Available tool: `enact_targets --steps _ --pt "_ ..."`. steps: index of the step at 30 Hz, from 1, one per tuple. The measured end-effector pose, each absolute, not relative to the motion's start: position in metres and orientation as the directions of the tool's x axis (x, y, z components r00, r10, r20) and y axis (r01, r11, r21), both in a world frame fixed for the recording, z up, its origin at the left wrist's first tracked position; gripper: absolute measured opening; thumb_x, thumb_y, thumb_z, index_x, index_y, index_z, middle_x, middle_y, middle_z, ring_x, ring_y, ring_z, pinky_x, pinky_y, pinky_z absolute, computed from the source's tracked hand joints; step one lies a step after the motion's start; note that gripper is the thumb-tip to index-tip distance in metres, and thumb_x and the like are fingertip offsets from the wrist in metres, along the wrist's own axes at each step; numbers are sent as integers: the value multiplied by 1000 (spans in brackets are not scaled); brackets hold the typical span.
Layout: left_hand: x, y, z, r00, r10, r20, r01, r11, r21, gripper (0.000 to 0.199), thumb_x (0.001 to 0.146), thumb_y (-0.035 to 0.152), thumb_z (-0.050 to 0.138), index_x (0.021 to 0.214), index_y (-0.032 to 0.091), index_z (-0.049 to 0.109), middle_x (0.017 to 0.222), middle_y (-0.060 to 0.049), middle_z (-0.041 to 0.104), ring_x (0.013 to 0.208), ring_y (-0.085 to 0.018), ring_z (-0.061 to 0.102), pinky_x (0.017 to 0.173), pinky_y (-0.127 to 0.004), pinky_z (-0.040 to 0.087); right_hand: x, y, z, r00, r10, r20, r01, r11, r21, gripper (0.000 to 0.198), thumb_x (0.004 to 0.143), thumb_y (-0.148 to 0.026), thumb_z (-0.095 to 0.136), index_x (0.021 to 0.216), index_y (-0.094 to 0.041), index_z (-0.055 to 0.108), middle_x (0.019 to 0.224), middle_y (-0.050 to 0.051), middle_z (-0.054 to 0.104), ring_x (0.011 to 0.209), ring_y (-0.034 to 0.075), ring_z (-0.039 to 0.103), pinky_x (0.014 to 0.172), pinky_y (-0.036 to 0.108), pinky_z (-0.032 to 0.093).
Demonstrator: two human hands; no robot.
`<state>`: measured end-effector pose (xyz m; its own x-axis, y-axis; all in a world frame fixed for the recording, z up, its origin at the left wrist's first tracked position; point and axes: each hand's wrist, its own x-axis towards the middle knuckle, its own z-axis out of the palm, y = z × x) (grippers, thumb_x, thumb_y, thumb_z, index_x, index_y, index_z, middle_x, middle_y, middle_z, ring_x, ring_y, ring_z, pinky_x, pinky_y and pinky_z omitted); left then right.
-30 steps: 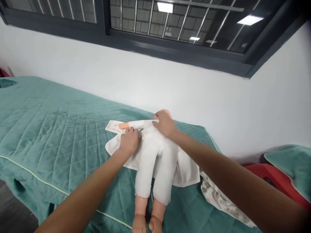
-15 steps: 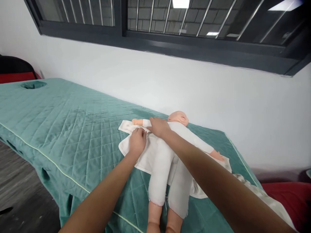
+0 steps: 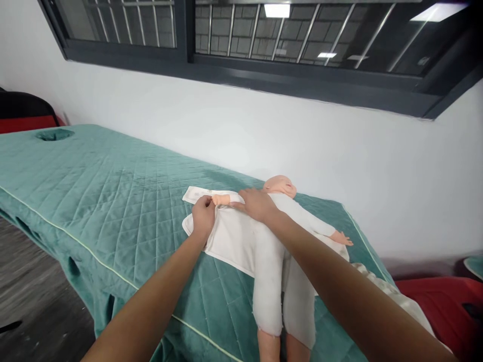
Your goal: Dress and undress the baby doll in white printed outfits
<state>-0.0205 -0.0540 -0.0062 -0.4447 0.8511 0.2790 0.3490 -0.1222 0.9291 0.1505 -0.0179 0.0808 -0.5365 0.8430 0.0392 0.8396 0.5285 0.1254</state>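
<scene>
A baby doll with a soft white body lies on its back over a spread white baby garment. Its head is toward the wall and its legs point at me. My left hand is closed in a pinch at the doll's small hand. Over the upper part of that same arm lies my right hand, thumb on the near side and fingers on the far side. The doll's other arm stretches out to the right. My right forearm covers part of its torso and leg.
A green quilted cover with a face hole drapes the bed, which stands against a white wall below a barred window. Pale crumpled cloth lies at the right edge, beside a red seat.
My left hand has moved slightly left, from the garment by the arm to the doll's hand. The doll's arm now lies lower on the garment, and the doll's legs appear farther right.
</scene>
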Motion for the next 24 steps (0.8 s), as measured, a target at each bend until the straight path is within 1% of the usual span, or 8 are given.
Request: enact_targets --steps 5,9,11,14,18,21,23,24 --pt "-21 -56 -4 -479 832 279 330 -124 936 16 86 29 51 80 18 62 81 -2 69 77 -17 62 74 -28 45 155 -20 74 -518 855 31 843 504 188 56 94 -64 30 108 -21 63 108 13 69 100 29 61 85 41 43" --pt "-17 -58 -4 -441 834 330 370 -166 914 16 88 30 52 81 19 61 83 -3 66 79 -17 60 77 -29 44 151 -20 68 -495 868 30 853 480 204 50 95 -59 36 108 -19 64 108 14 68 102 30 59 88 43 41" --pt "-14 -61 -3 -356 846 397 444 -221 869 16 89 30 52 80 20 61 82 -3 64 79 -18 58 77 -30 43 146 -19 64 -476 879 33 864 460 205 51 94 -59 38 110 -18 64 109 15 68 103 31 59 89 43 41" --pt "-9 -64 -3 -167 853 495 605 -308 734 19 93 29 48 81 21 60 84 -3 62 81 -18 58 75 -30 42 138 -14 59 -439 898 45 885 423 197 53 95 -58 36 116 -17 62 112 16 67 105 31 58 89 44 41" --pt "-5 -68 -3 -29 853 520 734 -336 591 21 97 27 42 88 21 60 90 -4 62 86 -19 58 76 -30 42 130 -12 57 -411 908 77 903 394 173 42 94 -47 44 115 -15 62 115 17 65 110 33 56 90 45 41" --pt "-4 -68 -3 21 849 528 773 -349 530 23 98 29 40 90 21 61 92 -5 63 88 -19 59 76 -30 42 133 -18 64 -403 909 108 910 386 152 37 93 -43 46 113 -16 61 114 16 65 109 32 56 90 44 42" --pt "-4 -67 -3 -16 849 528 785 -316 532 26 99 30 39 92 21 62 93 -5 63 89 -19 59 77 -30 43 145 -25 72 -399 904 151 916 384 119 36 94 -42 43 114 -17 60 114 15 64 108 31 56 90 43 42" --pt "-5 -66 -4 -56 850 524 793 -281 541 26 99 30 38 92 21 62 93 -6 63 90 -20 59 79 -31 43 155 -30 76 -388 901 195 922 382 72 37 95 -42 42 116 -17 59 116 15 64 108 30 57 90 43 42"
